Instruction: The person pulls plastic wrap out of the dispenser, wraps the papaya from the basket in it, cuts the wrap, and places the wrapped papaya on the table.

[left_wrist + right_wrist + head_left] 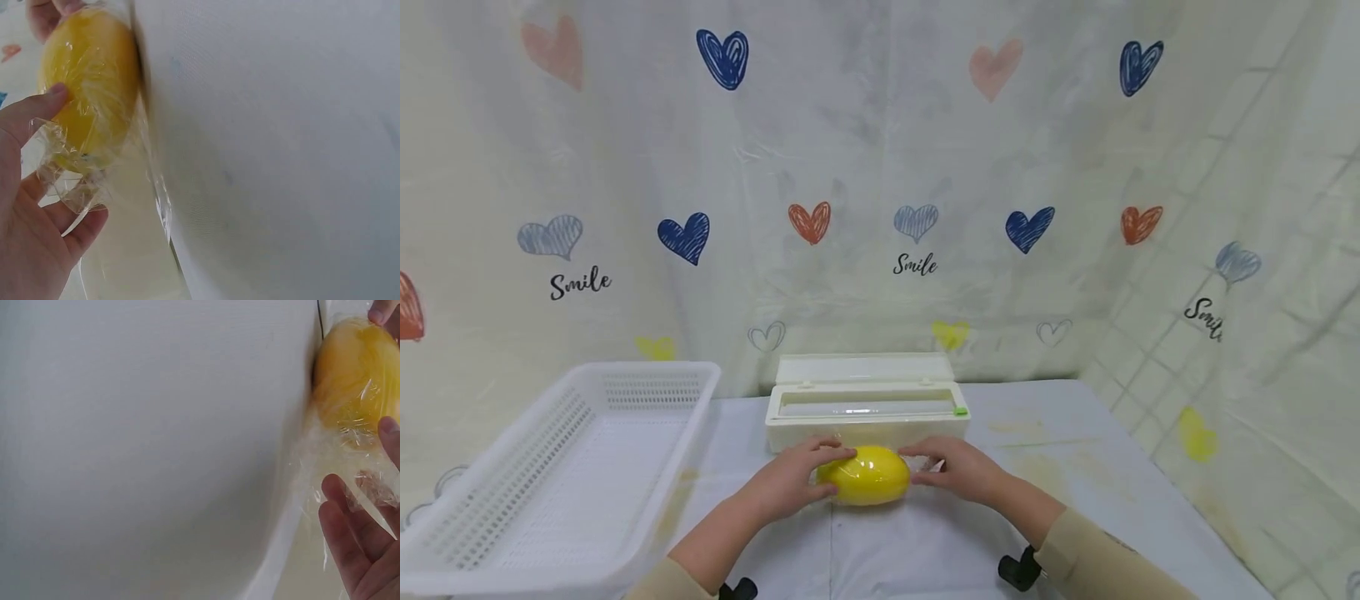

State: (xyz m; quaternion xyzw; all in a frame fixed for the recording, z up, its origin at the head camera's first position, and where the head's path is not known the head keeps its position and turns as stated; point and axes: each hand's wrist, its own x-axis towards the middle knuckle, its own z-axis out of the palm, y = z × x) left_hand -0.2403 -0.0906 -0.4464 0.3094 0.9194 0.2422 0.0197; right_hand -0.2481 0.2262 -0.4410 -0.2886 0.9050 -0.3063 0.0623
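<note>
"Yellow, glossy oval fruit (871, 477), near side of the long white plastic box (868, 432): your hold?"
"Left hand (793, 482) and right hand (961, 472) loosely spread at its ends; smooth your clear, crinkled plastic film (84, 194) evenly."

Left hand (31, 231) at a film-wrapped yellow oval (94, 75).
Its thumb touches the oval; clear film (78, 190) bunches near its fingers (wrinkled, glinting), the right hand (45, 22) at the upper end.
</note>
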